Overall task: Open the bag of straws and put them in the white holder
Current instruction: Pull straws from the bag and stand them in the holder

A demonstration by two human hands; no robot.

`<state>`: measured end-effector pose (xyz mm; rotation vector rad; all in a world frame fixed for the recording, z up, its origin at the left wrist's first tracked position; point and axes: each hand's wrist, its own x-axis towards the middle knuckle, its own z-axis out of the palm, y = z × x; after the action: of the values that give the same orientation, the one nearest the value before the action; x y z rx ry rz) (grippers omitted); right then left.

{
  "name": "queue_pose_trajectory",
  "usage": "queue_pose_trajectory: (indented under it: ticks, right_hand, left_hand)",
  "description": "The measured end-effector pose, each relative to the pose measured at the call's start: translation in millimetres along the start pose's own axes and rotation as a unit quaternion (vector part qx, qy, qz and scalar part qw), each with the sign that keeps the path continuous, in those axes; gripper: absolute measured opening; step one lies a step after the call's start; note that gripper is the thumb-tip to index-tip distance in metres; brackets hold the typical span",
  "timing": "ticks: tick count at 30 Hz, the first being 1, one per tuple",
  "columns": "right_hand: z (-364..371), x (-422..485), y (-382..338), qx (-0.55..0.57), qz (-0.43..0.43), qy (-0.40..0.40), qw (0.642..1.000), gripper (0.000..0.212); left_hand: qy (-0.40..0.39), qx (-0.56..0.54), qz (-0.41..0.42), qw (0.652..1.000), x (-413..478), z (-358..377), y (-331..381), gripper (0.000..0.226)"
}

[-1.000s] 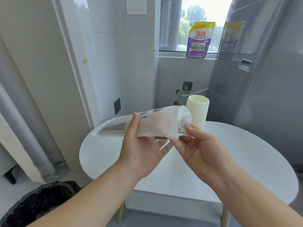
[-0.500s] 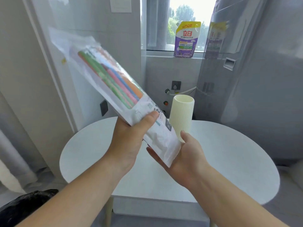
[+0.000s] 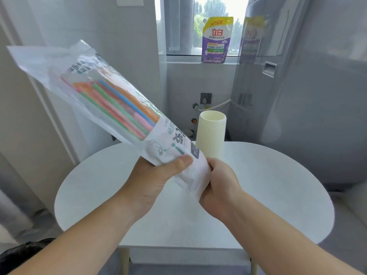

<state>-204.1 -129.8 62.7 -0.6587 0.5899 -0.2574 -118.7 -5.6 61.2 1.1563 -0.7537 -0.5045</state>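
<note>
Now I hold the long clear-and-white plastic bag of coloured straws (image 3: 111,108) slanted in the air above the round white surface (image 3: 278,185), with its far end high to the left. The left hand (image 3: 151,181) grips the lower part, thumb on the printed front, to steady it. The right hand (image 3: 220,187) is clenched round the bottom end, I think for tearing there. The bag seems not yet open. The ribbed cream-white cylinder holder (image 3: 211,135) stands upright just behind the hands.

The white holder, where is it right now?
In the head view the white holder stands upright near the far edge of the round table, slightly right of centre, just behind the right hand and the lower end of the straw bag.
</note>
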Motion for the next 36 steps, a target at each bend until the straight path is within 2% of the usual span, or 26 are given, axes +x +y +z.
queue_pose_trajectory:
  ticks: [3,7,10,14,19,22,28,36]
  right_hand:
    - [-5,5,2,-0.048,-0.035,0.025,0.998,0.017]
    - [-11,3,3,-0.177,-0.082,0.037,0.980,0.026]
    - [-12,-1,-1,-0.288,-0.119,0.048,0.949,0.021]
    - [-15,-5,-8,-0.374,-0.180,0.017,0.909,0.023]
    - [-17,-10,-14,-0.422,-0.238,0.011,0.875,0.010]
    - [-19,-10,-18,-0.439,-0.250,0.020,0.863,0.013]
    - [-20,-12,-17,-0.418,-0.232,-0.025,0.878,0.006]
    - [-24,-11,-26,-0.410,-0.258,0.013,0.875,0.005]
  left_hand:
    - [0.062,-0.041,-0.029,0.997,5,-8,2,0.044]
    - [0.105,-0.097,-0.085,0.986,4,-17,-2,0.048]
    - [0.132,-0.162,-0.134,0.969,1,-21,-5,0.037]
    - [0.161,-0.204,-0.158,0.952,-2,-26,-8,0.038]
    - [0.170,-0.210,-0.163,0.949,-8,-27,-9,0.047]
    - [0.170,-0.211,-0.157,0.950,-11,-26,-8,0.043]
    - [0.168,-0.205,-0.152,0.952,-14,-26,-8,0.036]
    - [0.191,-0.220,-0.140,0.946,-14,-30,-4,0.045]
